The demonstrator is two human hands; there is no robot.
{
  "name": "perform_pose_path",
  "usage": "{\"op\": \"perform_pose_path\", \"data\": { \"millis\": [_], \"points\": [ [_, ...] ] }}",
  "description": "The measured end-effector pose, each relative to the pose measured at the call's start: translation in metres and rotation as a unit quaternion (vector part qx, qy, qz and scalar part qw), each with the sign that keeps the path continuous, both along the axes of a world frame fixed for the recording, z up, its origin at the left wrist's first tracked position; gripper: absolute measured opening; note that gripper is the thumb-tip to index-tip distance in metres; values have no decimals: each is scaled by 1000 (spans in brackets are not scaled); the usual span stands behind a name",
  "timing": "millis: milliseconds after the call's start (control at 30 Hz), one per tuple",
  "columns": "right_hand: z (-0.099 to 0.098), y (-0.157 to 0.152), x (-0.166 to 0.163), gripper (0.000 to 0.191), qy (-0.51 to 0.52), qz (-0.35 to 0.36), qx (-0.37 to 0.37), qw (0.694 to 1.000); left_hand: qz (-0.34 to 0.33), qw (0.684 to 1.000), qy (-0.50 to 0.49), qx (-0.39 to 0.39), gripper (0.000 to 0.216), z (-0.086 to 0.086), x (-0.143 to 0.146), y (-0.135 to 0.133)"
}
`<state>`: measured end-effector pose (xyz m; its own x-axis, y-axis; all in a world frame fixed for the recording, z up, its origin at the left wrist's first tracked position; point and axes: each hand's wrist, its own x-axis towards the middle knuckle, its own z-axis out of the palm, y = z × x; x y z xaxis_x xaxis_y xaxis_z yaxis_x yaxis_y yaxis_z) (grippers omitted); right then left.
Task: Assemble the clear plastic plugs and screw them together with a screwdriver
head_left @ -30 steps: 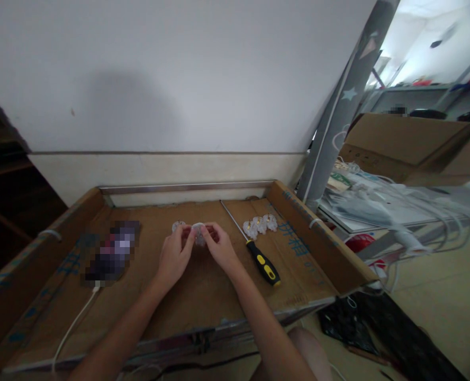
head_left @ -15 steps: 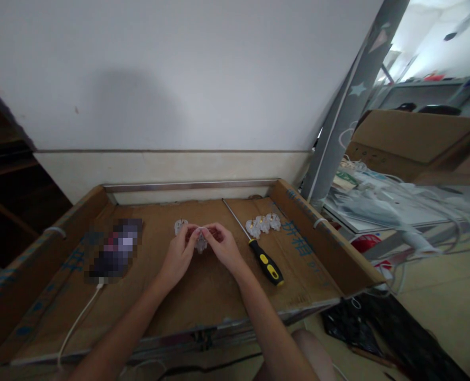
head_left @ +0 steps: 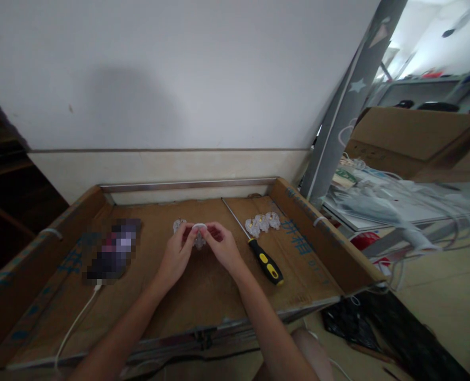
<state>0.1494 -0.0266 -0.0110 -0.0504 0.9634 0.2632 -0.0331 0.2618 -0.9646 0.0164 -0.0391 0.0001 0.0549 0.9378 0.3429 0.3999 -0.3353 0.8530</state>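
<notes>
At 12 o'clock, read from the middle of the tray, a pale wall [head_left: 203, 79] is seen. In front of it the cardboard-lined tray [head_left: 203, 301] is spread, with folded cardboard sides. A black-and-yellow screwdriver [head_left: 264, 260] is laid at 3 o'clock, its shaft pointed toward 1. At 9 o'clock a dark, pixelated device [head_left: 116, 248] is placed, a white cable [head_left: 87, 305] being led off toward 8.

Just short of 12, a clear plastic piece with a white top [head_left: 199, 242] is pinched between both hands: by the left hand [head_left: 179, 248] from the 10 o'clock side, by the right hand [head_left: 220, 247] from 2. Thumbs are set on its near face; the other fingertips are mostly hidden behind. Whether it is rested on the cardboard cannot be told.

At 2 o'clock three clear plastic pieces [head_left: 261, 223] are lined up near the shaft; at 11, just beyond the left fingers, a lone clear piece [head_left: 178, 224] is partly covered.

For good handling, the pinch is best kept level, thumb pressure matched, and the white top held square, since slick plastic could be tipped by uneven force.
</notes>
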Motion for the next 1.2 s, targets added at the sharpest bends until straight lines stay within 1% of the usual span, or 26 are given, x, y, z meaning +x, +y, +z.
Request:
{"op": "perform_pose_path", "data": {
  "millis": [133, 300, 600, 700, 767, 900, 1000, 1067, 1100, 1167, 1200],
  "points": [
    [2, -1, 0, 29, 2, -2, 0, 1000, 6, 1000, 23, -11, 31, 1, 0, -1],
    [1, -2, -1, 31, 6, -10, 3, 1000, 10, 1000, 27, 6, 32, 2, 0, -3],
    [0, -2, -2, 30, 5, -40, 12, 999, 9, 999, 47, -2, 31, 2, 1, -2],
    [-3, -2, -2, 30, 3, -45, 16, 999, 7, 1000, 18, 1, 29, 0, 2, -1],
    [-4, -1, -1, 31, -2, -48, 20, 999, -6, 1000, -4, 3, 30, -2, 2, 0],
    [-6, 0, -1, 30, -40, -66, 32, 997, -26, 1000, 0, -13, 30, -4, 2, 3],
    [2, -5, -3, 26, -96, -79, 52, 991, -12, 1000, 19, 4, 28, -3, 1, 3],
    [10, -18, 0, 25, -143, -100, 77, 982, 12, 999, 21, 30, 28, -1, -2, 2],
    [13, -28, 4, 26, -166, -119, 90, 975, 34, 998, 15, 43, 28, 0, -3, 1],
    [14, -52, 19, 35, -209, -166, 106, 958, 88, 994, -11, 61, 29, 3, -7, 1],
    [12, -66, 30, 41, -238, -207, 109, 943, 113, 991, -27, 66, 29, 4, -8, 1]
  ]
}}
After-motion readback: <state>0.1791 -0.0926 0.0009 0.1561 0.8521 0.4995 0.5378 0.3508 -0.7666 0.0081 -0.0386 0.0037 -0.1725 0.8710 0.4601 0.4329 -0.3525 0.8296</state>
